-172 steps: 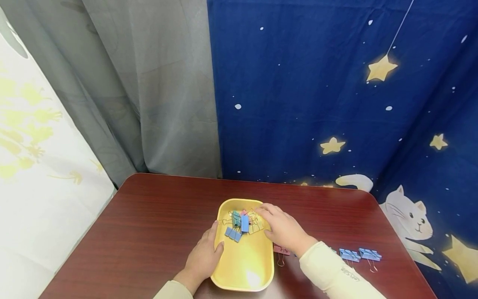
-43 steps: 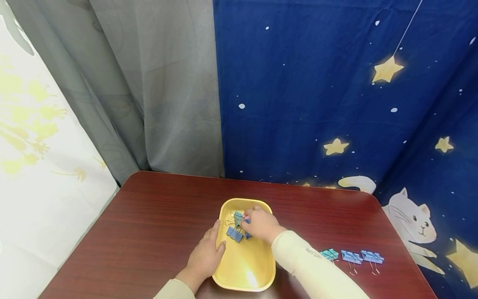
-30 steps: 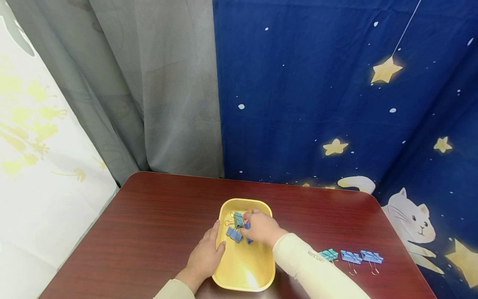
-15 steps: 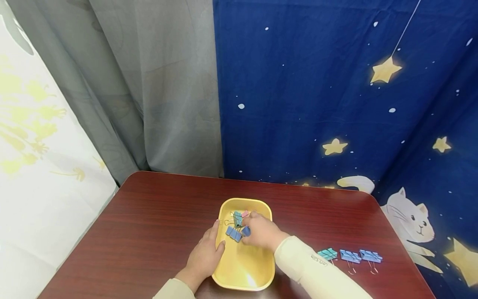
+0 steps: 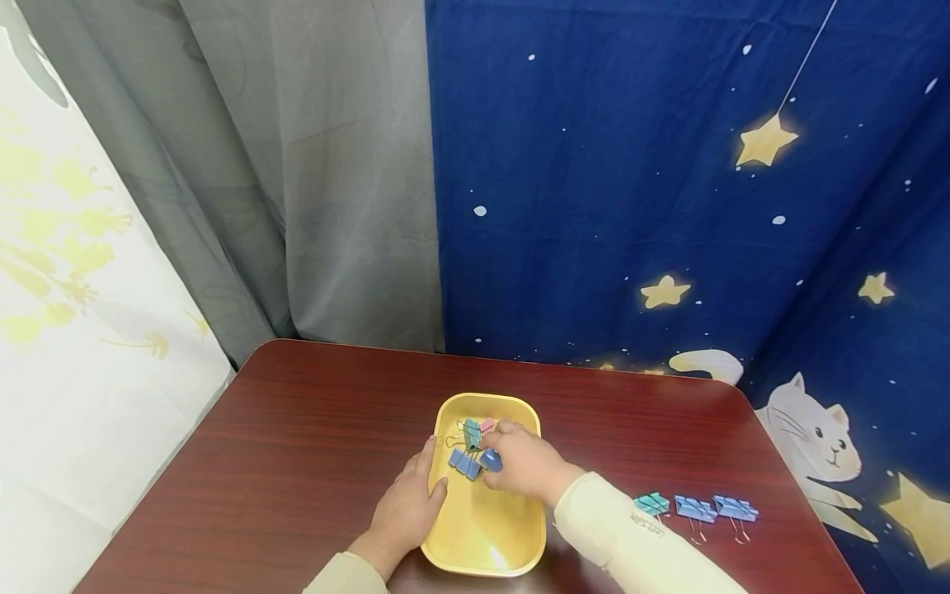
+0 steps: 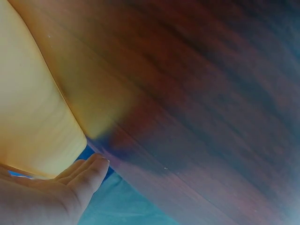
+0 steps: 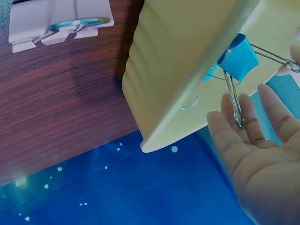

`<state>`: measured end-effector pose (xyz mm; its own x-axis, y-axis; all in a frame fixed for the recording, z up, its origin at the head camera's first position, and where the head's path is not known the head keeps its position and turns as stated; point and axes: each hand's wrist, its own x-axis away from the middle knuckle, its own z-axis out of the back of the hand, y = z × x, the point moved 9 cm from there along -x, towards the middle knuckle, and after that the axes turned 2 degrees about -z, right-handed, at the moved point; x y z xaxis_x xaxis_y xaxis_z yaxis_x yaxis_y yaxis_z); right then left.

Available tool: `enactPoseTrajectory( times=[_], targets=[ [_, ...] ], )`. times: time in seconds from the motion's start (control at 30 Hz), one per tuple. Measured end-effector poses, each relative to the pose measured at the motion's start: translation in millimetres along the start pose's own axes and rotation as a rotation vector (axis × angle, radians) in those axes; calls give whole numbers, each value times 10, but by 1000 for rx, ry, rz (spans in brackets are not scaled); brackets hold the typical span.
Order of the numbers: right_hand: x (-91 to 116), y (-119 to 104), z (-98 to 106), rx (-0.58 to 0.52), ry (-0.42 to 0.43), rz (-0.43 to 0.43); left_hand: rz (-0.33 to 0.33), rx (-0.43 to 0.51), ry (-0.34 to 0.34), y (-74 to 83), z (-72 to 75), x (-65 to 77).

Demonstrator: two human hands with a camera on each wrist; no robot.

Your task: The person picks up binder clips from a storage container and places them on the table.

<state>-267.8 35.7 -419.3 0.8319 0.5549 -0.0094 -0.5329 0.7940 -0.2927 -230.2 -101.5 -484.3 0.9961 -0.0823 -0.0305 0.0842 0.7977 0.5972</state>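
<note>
A yellow tray [image 5: 482, 524] stands on the table. My left hand [image 5: 404, 505] rests along its left wall, fingers straight. Inside the tray, my right hand [image 5: 525, 464] holds a blue binder clip [image 5: 491, 460]; in the right wrist view that binder clip [image 7: 240, 58] has its wire handles spread between thumb and fingers. Beside it in the tray lie another blue binder clip [image 5: 464, 464], a teal binder clip [image 5: 472, 434] and a partly hidden pink binder clip [image 5: 486, 426]. My right hand covers part of the tray's right side.
Right of the tray, a teal binder clip [image 5: 652, 504] and two blue binder clips, one nearer [image 5: 695, 509] and one farther right [image 5: 736, 507], stand in a row. A pink binder clip [image 7: 61, 21] on the table shows in the right wrist view. Curtains hang behind the table [image 5: 334, 429].
My right hand has moved from the tray's right rim to its inside and taken hold of the blue binder clip, which has turned. A yellow binder clip seen earliest is out of sight. The left hand stays.
</note>
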Motion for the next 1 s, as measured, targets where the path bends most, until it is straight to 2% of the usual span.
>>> enactPoseTrajectory(
  times=[0.2, 0.43, 1.0],
  targets=[
    [58, -22, 98, 2, 39, 48, -1, -10, 4, 17, 14, -3],
    [145, 32, 213, -21, 67, 50, -5, -8, 5, 28, 19, -3],
    [362, 101, 382, 44, 112, 67, 11, -7, -6, 5, -4, -1]
  ],
)
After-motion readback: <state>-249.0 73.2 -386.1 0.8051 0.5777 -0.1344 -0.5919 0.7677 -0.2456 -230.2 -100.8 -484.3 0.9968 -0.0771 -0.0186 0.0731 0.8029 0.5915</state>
